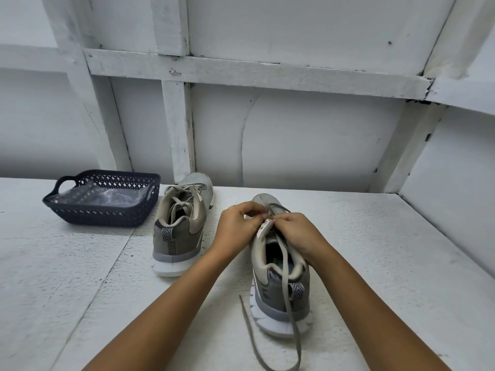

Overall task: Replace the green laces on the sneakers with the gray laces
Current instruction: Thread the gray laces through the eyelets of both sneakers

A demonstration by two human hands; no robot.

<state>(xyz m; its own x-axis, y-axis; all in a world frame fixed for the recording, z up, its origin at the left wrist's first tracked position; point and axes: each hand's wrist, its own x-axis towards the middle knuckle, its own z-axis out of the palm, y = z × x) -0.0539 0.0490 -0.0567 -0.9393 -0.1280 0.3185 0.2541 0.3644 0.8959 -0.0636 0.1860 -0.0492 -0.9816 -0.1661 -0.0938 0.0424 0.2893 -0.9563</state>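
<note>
Both our grips, left hand (235, 226) and right hand (297, 231), pinch the gray lace (284, 253); laced sneaker (178, 231), navy basket (107, 218) at ten o'clock.

Btm edge cuts off gray lace (294, 330); left hand (235, 228) & right hand (296, 234) hide sneaker (267, 290) eyelets.

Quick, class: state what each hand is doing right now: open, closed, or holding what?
Left hand: pinching the gray lace over the near sneaker.
Right hand: pinching the same lace.
</note>
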